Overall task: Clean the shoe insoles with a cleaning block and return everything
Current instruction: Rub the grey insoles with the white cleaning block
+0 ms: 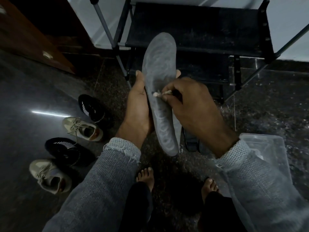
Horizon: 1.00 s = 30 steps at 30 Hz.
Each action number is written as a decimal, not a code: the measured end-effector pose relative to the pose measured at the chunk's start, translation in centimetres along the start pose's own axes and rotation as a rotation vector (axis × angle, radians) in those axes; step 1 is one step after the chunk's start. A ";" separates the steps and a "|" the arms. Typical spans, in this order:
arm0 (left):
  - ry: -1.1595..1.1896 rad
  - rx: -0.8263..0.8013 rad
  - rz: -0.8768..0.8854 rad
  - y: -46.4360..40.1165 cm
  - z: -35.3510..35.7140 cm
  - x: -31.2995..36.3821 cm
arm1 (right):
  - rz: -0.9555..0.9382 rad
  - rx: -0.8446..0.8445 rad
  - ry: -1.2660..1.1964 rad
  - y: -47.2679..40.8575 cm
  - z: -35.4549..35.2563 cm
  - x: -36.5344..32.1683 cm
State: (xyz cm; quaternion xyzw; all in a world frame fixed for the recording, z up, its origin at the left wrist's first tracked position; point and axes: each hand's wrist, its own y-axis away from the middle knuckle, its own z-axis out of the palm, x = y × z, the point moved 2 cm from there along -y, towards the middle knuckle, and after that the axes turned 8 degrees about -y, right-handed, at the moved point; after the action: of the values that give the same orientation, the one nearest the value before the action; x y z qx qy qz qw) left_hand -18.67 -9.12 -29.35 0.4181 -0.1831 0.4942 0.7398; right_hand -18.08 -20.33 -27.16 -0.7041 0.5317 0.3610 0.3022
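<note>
- Head view: your left hand (139, 104) cradles the grey insole (159, 91) from behind, fingers wrapped to its far edge, held up over the floor (33, 91)
- Your right hand (192, 99) pinches the pale cleaning block (160, 94), pressed to the insole's middle
- Scrubbing underway; another dark insole (192, 143) lies below
- Four shoes (83, 128) wait at left, nothing returned yet

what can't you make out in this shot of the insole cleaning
Head view only:
- cleaning block: mostly hidden inside the right hand grip.
- left hand fingers: behind the insole.
- dark object on the floor: covered by insole and right wrist.
- clear container: blocked by the right sleeve.
</note>
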 end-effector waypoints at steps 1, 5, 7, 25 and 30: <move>0.022 -0.017 -0.008 -0.1 -0.1 0.1 | -0.008 -0.068 -0.037 0.0 -0.1 -0.1; 0.045 -0.037 0.005 -0.3 -0.4 0.6 | -0.047 -0.325 -0.161 0.3 -0.2 -1.1; 0.064 -0.052 0.010 -0.3 -0.3 0.5 | -0.037 -0.248 -0.176 0.4 0.1 -0.9; 0.055 -0.055 -0.002 -0.2 -0.2 -0.1 | -0.054 0.075 -0.013 0.3 0.8 -0.7; 0.052 -0.021 0.020 -0.4 -0.9 0.3 | -0.083 -0.241 -0.151 0.4 0.0 -1.3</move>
State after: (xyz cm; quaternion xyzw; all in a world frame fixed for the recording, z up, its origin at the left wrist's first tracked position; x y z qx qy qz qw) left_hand -18.33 -8.27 -29.82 0.3954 -0.1731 0.5103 0.7438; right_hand -18.67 -19.73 -26.15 -0.7274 0.4309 0.4612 0.2692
